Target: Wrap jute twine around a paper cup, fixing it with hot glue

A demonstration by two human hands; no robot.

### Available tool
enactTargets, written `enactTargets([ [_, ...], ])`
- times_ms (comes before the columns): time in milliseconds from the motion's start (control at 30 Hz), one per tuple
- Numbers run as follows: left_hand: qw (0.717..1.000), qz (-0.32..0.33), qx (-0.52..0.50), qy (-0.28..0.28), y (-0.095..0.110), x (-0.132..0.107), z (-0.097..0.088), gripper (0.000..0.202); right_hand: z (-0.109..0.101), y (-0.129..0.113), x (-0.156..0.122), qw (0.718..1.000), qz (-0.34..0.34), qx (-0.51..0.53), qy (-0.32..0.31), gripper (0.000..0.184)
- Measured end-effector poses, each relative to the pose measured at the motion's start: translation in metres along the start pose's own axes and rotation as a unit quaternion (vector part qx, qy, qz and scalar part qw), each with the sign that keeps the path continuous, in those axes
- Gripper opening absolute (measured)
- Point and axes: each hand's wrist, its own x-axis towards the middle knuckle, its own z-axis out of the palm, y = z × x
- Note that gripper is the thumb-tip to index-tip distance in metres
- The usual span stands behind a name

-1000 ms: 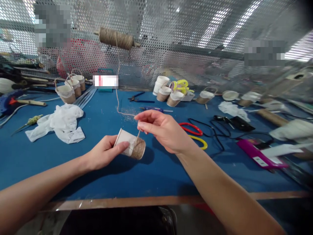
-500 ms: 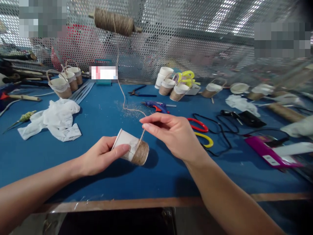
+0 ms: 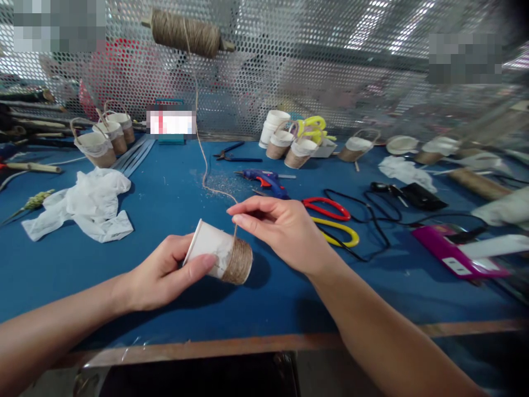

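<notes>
My left hand [image 3: 165,273] grips a white paper cup [image 3: 209,255] lying on its side just above the blue table [image 3: 173,204]. The cup's bottom end is wrapped in brown jute twine [image 3: 237,262]. My right hand [image 3: 281,226] pinches the twine strand [image 3: 202,165] right above the wrapped part. That strand runs up and back to a twine spool [image 3: 185,33] mounted on the perforated metal screen.
Behind my right hand lie a blue glue gun [image 3: 266,181], red and yellow scissors [image 3: 330,218], pliers [image 3: 231,157] and black cables [image 3: 367,215]. Twine-wrapped cups [image 3: 289,150] stand at the back, more cup baskets [image 3: 101,144] at the left. A white cloth [image 3: 86,204] lies left, a pink object [image 3: 454,253] right.
More of the cup's lower end is covered with twine than before. My right hand has dropped closer to the cup. The view has shifted, showing the glue gun.
</notes>
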Motion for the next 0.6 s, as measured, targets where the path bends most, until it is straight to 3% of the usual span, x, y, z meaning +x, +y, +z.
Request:
enactTargets([
  [600,0.995,0.066,0.071,0.007,0.0015,-0.0030,-0.0014,0.021,0.0038,0.0003,-0.0007,0.994,0.074,0.037,-0.066,0.013],
])
